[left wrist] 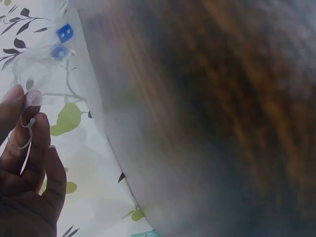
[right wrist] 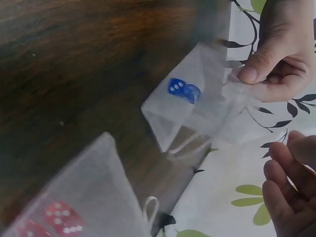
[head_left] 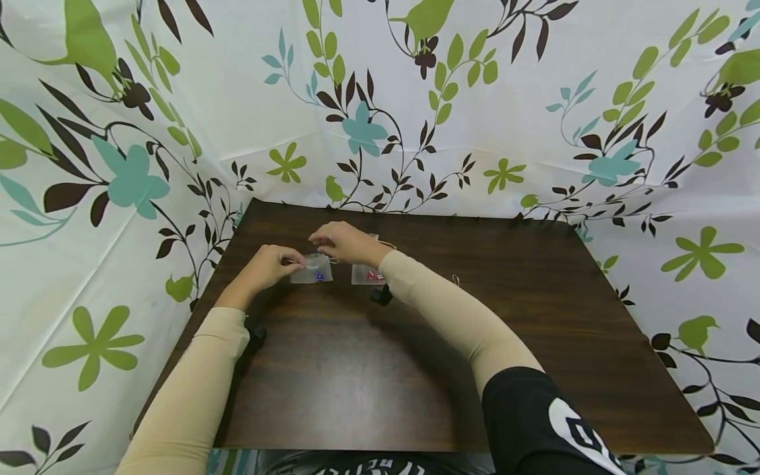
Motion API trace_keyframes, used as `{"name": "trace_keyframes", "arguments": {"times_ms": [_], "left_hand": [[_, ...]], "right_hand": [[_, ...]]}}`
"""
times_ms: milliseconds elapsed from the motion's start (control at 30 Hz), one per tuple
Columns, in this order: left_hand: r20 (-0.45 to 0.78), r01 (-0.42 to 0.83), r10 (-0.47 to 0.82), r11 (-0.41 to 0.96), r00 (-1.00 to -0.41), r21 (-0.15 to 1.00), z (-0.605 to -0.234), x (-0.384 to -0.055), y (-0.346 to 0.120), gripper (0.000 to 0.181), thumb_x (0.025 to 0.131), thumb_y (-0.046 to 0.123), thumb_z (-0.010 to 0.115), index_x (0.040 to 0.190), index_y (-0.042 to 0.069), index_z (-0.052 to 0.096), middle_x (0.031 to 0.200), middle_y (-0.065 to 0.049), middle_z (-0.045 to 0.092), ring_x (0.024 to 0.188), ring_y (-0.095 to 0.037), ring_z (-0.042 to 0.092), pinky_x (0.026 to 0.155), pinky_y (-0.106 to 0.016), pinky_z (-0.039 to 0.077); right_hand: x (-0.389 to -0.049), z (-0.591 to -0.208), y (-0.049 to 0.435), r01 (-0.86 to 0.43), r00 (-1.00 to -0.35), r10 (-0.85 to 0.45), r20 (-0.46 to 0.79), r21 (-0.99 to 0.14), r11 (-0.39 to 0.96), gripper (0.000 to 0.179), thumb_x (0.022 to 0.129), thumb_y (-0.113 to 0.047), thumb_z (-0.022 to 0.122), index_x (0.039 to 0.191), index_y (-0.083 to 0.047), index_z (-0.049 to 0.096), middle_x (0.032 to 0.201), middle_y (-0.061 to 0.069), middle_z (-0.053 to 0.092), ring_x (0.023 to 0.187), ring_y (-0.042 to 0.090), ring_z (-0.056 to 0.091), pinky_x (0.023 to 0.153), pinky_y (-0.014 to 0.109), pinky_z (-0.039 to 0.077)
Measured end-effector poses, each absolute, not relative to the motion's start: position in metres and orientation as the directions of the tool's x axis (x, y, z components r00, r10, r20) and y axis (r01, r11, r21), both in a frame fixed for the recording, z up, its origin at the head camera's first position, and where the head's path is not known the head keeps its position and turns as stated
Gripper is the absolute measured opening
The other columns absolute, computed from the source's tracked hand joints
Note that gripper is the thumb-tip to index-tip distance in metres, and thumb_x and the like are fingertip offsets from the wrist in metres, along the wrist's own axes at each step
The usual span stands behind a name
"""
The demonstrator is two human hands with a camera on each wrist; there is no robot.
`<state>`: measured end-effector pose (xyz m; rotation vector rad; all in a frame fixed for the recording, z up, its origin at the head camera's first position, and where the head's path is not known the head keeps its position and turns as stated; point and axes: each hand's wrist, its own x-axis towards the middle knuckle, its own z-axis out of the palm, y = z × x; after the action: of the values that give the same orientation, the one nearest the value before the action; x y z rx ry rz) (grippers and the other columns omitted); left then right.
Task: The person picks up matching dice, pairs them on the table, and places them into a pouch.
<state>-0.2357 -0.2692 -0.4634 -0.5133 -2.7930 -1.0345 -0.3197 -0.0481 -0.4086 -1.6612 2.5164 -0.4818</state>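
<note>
My left hand (head_left: 270,264) pinches the upper part of a sheer white drawstring bag (head_left: 301,276) between thumb and fingers. Inside the bag are blue dice (right wrist: 184,91) with white dots. A thin white string (left wrist: 30,132) with a small knot hangs by the left fingers in the left wrist view. My right hand (head_left: 344,241) hovers beside the bag's mouth, fingers loosely bent; the right wrist view shows nothing between them. Below the right forearm, a second sheer bag (right wrist: 94,173) with red dice (right wrist: 63,217) lies on the table, partly hidden by the arm in the head view.
Both bags are near the back left of the dark wooden table (head_left: 534,316). A small loop of white cord (head_left: 456,280) lies right of the right forearm. A patterned cloth (head_left: 392,99) hangs right behind the table's back edge and along its sides.
</note>
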Motion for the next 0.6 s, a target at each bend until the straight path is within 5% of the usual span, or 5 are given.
{"name": "trace_keyframes", "arguments": {"times_ms": [167,300,467,600], "left_hand": [[0.236,0.35,0.259,0.71,-0.937,0.611,-0.464,-0.235,-0.269,0.005,0.09,0.009,0.077,0.094,0.006,0.079,0.088,-0.007,0.076,0.076,-0.019,0.067,0.068,-0.037,0.053],[0.246,0.349,0.249,0.713,-0.937,0.608,-0.462,-0.235,-0.268,0.005,0.09,0.01,0.077,0.094,0.007,0.079,0.089,-0.007,0.076,0.076,-0.021,0.067,0.069,-0.039,0.053],[0.241,0.339,0.24,0.725,-0.94,0.6,-0.451,-0.231,-0.27,0.007,0.093,0.012,0.076,0.096,0.008,0.079,0.093,-0.007,0.077,0.081,-0.022,0.068,0.074,-0.041,0.053],[0.294,0.36,0.224,0.73,-0.929,0.581,-0.433,-0.227,-0.271,0.005,0.092,0.011,0.076,0.096,0.008,0.078,0.091,-0.008,0.076,0.074,-0.02,0.065,0.069,-0.041,0.051]], "right_hand": [[-0.321,-0.42,-0.043,-0.84,-0.426,-0.905,0.002,-0.373,0.394,0.038,0.101,-0.023,0.064,0.135,-0.006,0.065,0.135,0.008,0.063,0.125,0.021,0.057,0.104,0.029,0.044],[-0.324,-0.433,-0.039,-0.822,-0.435,-0.899,-0.06,-0.381,0.423,0.031,0.1,-0.022,0.066,0.128,-0.008,0.069,0.127,0.007,0.068,0.111,0.017,0.064,0.094,0.025,0.049],[-0.324,-0.434,-0.039,-0.813,-0.459,-0.889,-0.004,-0.402,0.421,0.016,0.103,-0.017,0.063,0.111,-0.009,0.073,0.105,0.003,0.073,0.087,0.01,0.066,0.078,0.022,0.051],[-0.32,-0.423,-0.041,-0.827,-0.463,-0.883,0.07,-0.394,0.402,0.016,0.103,-0.017,0.062,0.111,-0.009,0.072,0.104,0.003,0.071,0.085,0.01,0.064,0.079,0.023,0.05]]}}
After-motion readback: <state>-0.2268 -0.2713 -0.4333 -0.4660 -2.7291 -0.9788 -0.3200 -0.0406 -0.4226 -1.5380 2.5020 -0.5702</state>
